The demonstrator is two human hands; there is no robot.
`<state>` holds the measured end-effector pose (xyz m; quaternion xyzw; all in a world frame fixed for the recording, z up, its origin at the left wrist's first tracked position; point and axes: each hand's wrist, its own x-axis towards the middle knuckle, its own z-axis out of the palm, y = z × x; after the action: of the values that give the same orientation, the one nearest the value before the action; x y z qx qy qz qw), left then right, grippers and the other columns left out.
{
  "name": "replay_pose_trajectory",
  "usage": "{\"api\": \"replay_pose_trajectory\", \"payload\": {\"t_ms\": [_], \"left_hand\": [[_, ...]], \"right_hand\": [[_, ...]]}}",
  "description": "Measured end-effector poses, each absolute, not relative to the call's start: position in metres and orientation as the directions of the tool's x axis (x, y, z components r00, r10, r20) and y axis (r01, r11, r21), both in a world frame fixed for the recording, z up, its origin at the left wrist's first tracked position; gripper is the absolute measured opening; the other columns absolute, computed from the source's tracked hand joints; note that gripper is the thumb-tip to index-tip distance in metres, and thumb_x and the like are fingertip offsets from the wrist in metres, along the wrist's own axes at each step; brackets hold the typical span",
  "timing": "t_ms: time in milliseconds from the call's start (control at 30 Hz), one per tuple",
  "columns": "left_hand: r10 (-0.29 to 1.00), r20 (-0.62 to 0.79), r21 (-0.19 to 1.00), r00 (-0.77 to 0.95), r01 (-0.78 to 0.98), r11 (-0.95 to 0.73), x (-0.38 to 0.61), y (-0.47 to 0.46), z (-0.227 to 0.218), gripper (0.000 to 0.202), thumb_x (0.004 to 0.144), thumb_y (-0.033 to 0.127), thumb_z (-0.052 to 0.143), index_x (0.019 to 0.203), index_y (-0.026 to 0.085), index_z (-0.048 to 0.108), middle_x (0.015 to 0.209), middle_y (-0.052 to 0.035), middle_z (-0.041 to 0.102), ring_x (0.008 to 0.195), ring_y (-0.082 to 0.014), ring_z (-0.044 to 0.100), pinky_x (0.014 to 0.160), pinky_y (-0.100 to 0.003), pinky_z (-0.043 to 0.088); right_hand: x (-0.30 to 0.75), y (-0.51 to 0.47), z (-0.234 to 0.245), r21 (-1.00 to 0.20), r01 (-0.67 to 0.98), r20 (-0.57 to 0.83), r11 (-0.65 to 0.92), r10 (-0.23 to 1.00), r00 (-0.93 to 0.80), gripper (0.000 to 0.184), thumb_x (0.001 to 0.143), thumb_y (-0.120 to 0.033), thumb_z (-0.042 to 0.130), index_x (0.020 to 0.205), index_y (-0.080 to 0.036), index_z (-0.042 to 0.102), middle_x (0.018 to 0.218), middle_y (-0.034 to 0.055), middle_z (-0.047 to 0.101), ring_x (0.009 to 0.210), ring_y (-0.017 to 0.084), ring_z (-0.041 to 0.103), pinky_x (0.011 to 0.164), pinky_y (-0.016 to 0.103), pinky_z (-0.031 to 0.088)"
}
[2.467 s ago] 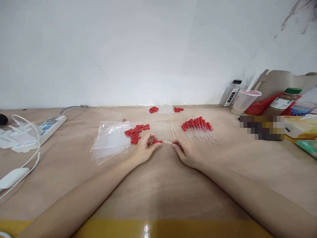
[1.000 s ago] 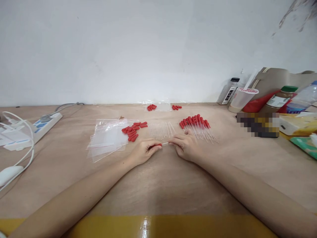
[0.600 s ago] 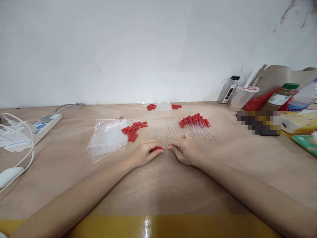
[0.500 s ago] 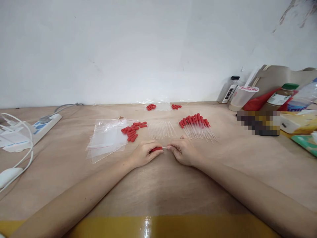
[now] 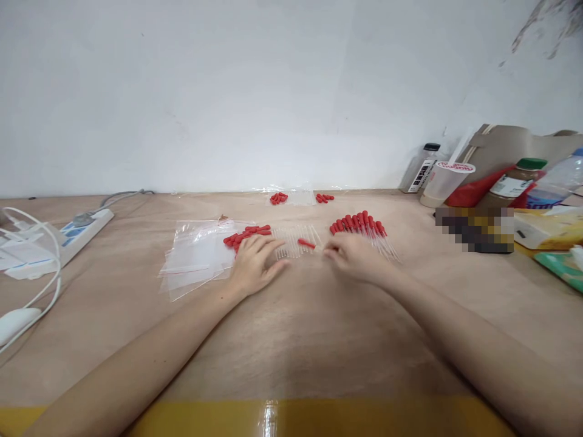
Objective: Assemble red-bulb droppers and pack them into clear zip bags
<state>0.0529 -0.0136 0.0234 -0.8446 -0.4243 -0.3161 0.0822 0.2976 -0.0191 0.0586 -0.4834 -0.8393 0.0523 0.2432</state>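
A dropper with a red rubber bulb is pinched in my right hand, its bulb pointing left and its tube mostly hidden by the fingers. My left hand is open, fingers spread, just in front of a pile of red rubber bulbs that it partly covers. Between the hands lies a row of clear thin tubes. Beyond my right hand, several droppers with red bulbs lie side by side in a fan, their tubes toward me.
Clear zip bags lie left of the bulbs. Small red bulb groups sit near the wall. A power strip with cables is at far left. A cup, a green-capped bottle and a tissue pack stand right.
My left hand has let go of the red bulb, opened and moved left toward the bulb pile. The right hand has carried the dropper up and to the right.
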Motion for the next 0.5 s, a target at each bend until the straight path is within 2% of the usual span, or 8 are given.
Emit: {"api": "replay_pose_trajectory", "payload": {"t_ms": [100,200,333,433,500], "left_hand": [[0.73,0.605,0.038,0.318,0.904,-0.426,0.042,-0.006,0.023,0.026,0.08,0.036,0.051,0.099,0.019,0.058,0.095,-0.0091,0.057,0.093,-0.0265,0.049,0.079,-0.039,0.035],[0.762,0.584,-0.029,0.28,0.945,-0.325,0.034,-0.001,0.021,0.021,0.08,0.035,0.05,0.088,0.017,0.059,0.09,-0.0096,0.056,0.089,-0.0273,0.048,0.075,-0.039,0.035],[0.772,0.573,-0.039,0.275,0.95,-0.309,0.032,0.002,0.018,0.021,0.081,0.035,0.047,0.087,0.018,0.058,0.088,-0.0092,0.056,0.088,-0.0271,0.048,0.075,-0.039,0.034],[0.792,0.544,-0.048,0.278,0.952,-0.301,0.033,0.002,0.016,0.02,0.082,0.033,0.046,0.087,0.018,0.058,0.089,-0.0096,0.057,0.088,-0.027,0.049,0.076,-0.039,0.034],[0.807,0.524,-0.057,0.275,0.956,-0.289,0.034,0.002,0.016,0.02,0.083,0.033,0.046,0.087,0.017,0.058,0.089,-0.0095,0.058,0.088,-0.0268,0.049,0.077,-0.039,0.034]], "right_hand": [[0.326,0.001,0.065,-0.51,0.831,0.333,0.223,0.942,-0.049,0.019,0.076,-0.028,0.05,0.062,-0.018,0.058,0.062,0.0029,0.06,0.057,0.014,0.052,0.052,0.025,0.033],[0.35,0.019,0.061,-0.563,0.824,0.322,0.056,0.934,0.157,0.019,0.072,-0.031,0.053,0.057,-0.018,0.054,0.056,0.0028,0.058,0.055,0.015,0.052,0.051,0.025,0.034],[0.369,0.03,0.052,-0.539,0.841,0.297,-0.053,0.922,0.248,0.018,0.068,-0.03,0.053,0.055,-0.019,0.053,0.053,0.0035,0.056,0.053,0.015,0.052,0.051,0.026,0.035],[0.38,0.032,0.052,-0.453,0.883,0.289,-0.12,0.917,0.273,0.02,0.068,-0.03,0.051,0.051,-0.019,0.052,0.051,0.0045,0.055,0.054,0.016,0.053,0.051,0.026,0.034],[0.387,0.034,0.054,-0.41,0.899,0.226,-0.155,0.938,0.264,0.022,0.067,-0.03,0.051,0.048,-0.018,0.052,0.048,0.005,0.054,0.053,0.016,0.053,0.051,0.026,0.034]]}}
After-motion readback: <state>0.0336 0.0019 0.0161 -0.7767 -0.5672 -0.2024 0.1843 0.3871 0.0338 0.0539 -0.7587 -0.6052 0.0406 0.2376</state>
